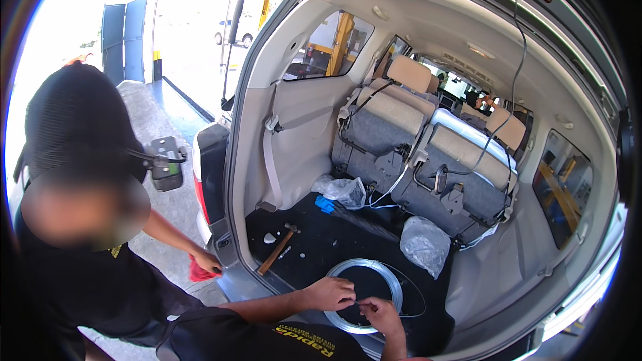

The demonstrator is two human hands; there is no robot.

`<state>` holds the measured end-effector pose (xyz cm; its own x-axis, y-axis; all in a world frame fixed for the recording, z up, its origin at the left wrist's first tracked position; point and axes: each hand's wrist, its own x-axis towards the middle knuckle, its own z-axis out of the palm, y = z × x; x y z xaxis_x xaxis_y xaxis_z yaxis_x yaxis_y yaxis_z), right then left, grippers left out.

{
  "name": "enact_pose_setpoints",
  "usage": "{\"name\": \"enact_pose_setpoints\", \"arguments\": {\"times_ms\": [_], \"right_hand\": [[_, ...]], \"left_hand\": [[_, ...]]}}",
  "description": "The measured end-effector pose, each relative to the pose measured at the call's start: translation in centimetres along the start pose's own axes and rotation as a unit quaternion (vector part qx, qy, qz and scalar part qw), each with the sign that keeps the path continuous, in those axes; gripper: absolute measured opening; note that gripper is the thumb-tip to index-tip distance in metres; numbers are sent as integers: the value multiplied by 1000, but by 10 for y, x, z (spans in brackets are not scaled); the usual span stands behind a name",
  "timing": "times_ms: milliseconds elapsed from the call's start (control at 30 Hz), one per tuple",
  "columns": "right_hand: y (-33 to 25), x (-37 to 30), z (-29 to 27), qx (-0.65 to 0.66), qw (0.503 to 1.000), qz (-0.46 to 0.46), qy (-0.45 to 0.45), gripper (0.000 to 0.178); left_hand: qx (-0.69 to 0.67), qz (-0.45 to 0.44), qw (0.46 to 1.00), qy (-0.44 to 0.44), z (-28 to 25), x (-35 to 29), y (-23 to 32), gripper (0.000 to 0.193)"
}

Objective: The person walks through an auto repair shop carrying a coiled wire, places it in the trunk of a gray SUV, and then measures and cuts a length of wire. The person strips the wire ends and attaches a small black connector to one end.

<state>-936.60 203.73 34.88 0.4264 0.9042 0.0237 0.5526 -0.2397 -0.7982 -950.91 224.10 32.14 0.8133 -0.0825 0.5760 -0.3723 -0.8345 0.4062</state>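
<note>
Both of my hands meet above a coil of silvery wire or tubing lying on the dark cargo floor at the back of a vehicle. My left hand is closed, fingertips pinched together. Close to its right, my right hand is also closed in a pinch. Between the fingertips there seems to be something thin and small, too small to make out. A loose strand curves out to the right of the coil. Left of the coil lies a hammer with a wooden handle.
Clear plastic bags and a blue item lie before the folded grey seats. Small white pieces sit by the hammer. A black cable hangs from above. At left, a co-worker holds a red cloth by the bumper.
</note>
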Motion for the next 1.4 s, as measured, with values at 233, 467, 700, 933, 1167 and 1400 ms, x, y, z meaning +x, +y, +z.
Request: {"name": "enact_pose_setpoints", "arguments": {"times_ms": [233, 467, 700, 933, 1167, 1400], "right_hand": [[5, 3, -2, -15, 999, -30, 13, 17], [-2, 0, -4, -7, 1000, -23, 8, 14], [-5, 0, 4, -47, 998, -34, 0, 13], [13, 3, 6, -58, 996, -62, 12, 12], [11, 2, 3, -42, 999, -17, 21, 14], [20, -4, 0, -29, 999, -6, 29, 17]], "left_hand": [[9, -2, 1000, 11, -1, 7, 0, 17], [19, 14, 1000, -15, 11, 10, -2, 20], [14, -6, 999, -40, 29, 4, -8, 16], [-36, -112, 990, -79, 22, 9, 11, 15], [-23, -105, 993, -55, 24, 8, 4, 14], [-21, -83, 995, -49, 17, 6, 3, 13]]}}
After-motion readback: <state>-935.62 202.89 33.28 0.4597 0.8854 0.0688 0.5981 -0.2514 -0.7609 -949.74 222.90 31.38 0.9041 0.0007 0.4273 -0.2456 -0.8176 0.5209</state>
